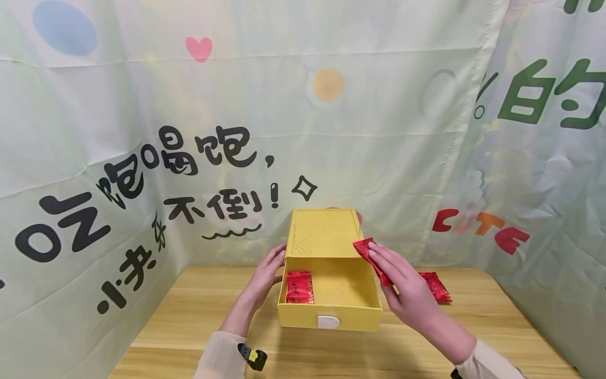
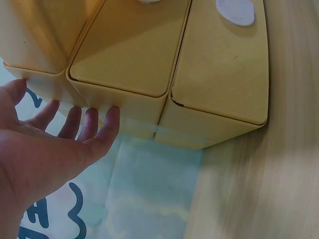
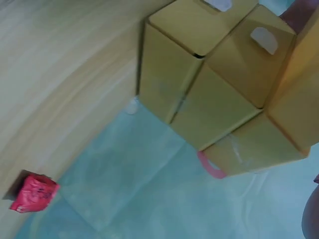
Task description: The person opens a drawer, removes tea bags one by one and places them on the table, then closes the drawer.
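Observation:
A yellow drawer unit [image 1: 324, 231] stands on the table with its top drawer [image 1: 329, 318] pulled out. Inside that drawer, at its left side, lies a red packet [image 1: 300, 287]. My right hand [image 1: 407, 279] pinches another red packet [image 1: 374, 260] above the drawer's right edge. In the right wrist view only a bit of that hand [image 3: 311, 214] shows at the right edge. My left hand [image 1: 261, 277] is at the unit's left side, with spread fingertips against the top section in the left wrist view, where the unit [image 2: 119, 55] shows three stacked drawers.
One more red packet [image 1: 435, 287] lies on the wooden table [image 1: 189, 321], right of the unit and partly behind my right hand. A printed cloth [image 1: 379, 158] hangs close behind the unit and along both sides of the table.

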Action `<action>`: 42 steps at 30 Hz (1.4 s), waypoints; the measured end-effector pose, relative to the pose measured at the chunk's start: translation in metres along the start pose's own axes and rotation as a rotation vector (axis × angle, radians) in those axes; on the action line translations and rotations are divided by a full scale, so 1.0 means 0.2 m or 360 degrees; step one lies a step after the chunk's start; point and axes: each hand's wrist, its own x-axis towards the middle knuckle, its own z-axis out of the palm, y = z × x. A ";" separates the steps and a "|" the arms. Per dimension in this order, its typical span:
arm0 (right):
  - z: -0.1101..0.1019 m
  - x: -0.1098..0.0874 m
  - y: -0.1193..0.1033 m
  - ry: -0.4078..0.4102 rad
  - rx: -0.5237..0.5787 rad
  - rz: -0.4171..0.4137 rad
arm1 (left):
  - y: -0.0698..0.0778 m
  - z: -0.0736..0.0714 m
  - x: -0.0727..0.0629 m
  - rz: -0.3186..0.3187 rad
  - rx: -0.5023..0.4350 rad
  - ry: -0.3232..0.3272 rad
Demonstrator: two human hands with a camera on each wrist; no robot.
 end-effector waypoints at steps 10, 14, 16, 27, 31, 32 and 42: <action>-0.01 -0.14 0.09 -0.0018 -0.0077 0.0119 | 0.00 0.00 0.00 -0.0005 -0.0009 -0.0004; -0.02 -0.20 0.13 -0.0077 -0.0111 0.0188 | 0.00 0.00 0.00 -0.0006 -0.0023 -0.0005; -0.03 -0.23 0.15 -0.0104 -0.0127 0.0220 | 0.01 0.00 0.00 -0.0008 -0.0023 -0.0009; -0.06 -0.39 0.23 -0.0258 -0.0224 0.0405 | 0.00 0.00 0.00 -0.0005 -0.0013 -0.0006; -0.06 -0.43 0.27 -0.0282 -0.0269 0.0435 | 0.00 0.00 0.00 -0.0001 -0.0015 -0.0008; -0.06 -0.44 0.28 -0.0289 -0.0278 0.0443 | 0.00 0.00 0.00 -0.0003 -0.0013 -0.0007; -0.10 -0.58 0.36 -0.0521 -0.0422 0.0582 | 0.00 0.00 0.00 -0.0013 -0.0002 -0.0009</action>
